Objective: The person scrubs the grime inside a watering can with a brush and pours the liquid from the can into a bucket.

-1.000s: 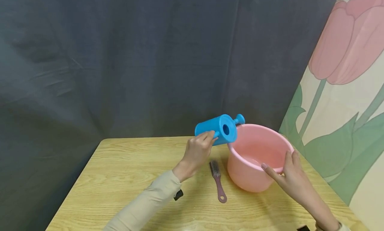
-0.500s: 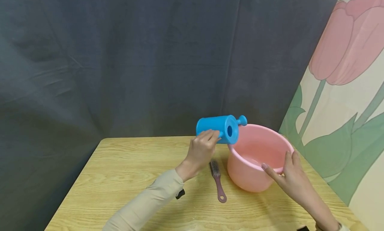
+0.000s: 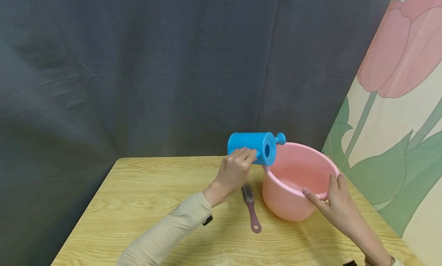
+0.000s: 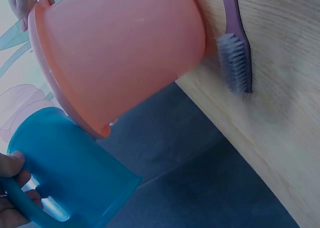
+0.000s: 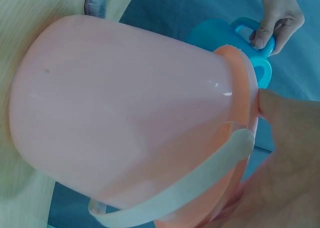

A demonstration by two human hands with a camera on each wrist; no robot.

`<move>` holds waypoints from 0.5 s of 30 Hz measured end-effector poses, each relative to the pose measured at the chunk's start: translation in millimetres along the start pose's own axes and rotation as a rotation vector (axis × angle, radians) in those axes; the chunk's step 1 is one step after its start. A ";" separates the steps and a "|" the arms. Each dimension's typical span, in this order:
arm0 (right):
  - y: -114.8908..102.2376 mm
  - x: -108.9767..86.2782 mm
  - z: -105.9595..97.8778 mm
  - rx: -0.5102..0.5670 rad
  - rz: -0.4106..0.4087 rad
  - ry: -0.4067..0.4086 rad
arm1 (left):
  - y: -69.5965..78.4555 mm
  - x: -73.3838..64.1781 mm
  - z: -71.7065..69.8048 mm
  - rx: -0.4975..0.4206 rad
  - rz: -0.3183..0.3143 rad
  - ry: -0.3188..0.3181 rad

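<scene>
My left hand (image 3: 233,170) grips the handle of a blue toy watering can (image 3: 250,141). The can lies nearly on its side at the left rim of a pink bucket (image 3: 288,200), its round opening and spout facing right. In the left wrist view, the can's body (image 4: 75,168) is close to the bucket's rim, and fingers curl round its handle. My right hand (image 3: 342,208) holds the bucket's near right rim, thumb and fingers spread over it. The bucket stands upright on the table; its pale carrying handle (image 5: 185,188) hangs down outside. No water is visible leaving the can.
A purple hairbrush (image 3: 251,210) lies bristles up on the wooden table (image 3: 145,204), left of the bucket. Behind the table hangs a dark curtain (image 3: 155,74). A wall (image 3: 383,154) painted with tulips borders the right side.
The watering can has tipped further toward level and shifted slightly right, with my left hand on its handle. My right hand and the bucket have stayed in place.
</scene>
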State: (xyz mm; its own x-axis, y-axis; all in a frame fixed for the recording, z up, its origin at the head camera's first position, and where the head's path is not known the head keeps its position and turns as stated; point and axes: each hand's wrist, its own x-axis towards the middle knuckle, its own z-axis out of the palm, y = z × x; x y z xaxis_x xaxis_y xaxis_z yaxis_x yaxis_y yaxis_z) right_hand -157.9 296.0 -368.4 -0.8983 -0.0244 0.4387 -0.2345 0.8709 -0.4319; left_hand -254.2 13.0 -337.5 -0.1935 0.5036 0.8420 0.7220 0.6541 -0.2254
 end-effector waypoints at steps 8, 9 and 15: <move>0.3 0.3 0.0 0.002 -0.006 0.017 | 0.3 3.2 -0.9 0.020 0.046 -0.028; 0.4 0.4 0.0 0.001 -0.007 0.018 | 0.7 3.8 -1.1 0.026 0.052 -0.030; 0.9 1.0 0.4 -0.001 -0.006 0.020 | 2.8 6.3 -2.0 0.046 0.070 -0.051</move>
State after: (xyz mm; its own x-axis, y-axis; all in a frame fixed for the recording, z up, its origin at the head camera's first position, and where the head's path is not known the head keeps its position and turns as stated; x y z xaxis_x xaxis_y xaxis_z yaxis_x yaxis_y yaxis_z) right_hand -159.1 296.5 -368.6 -0.8893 -0.0199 0.4569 -0.2395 0.8714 -0.4282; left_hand -252.1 16.9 -331.9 -0.1785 0.5764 0.7974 0.7038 0.6412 -0.3060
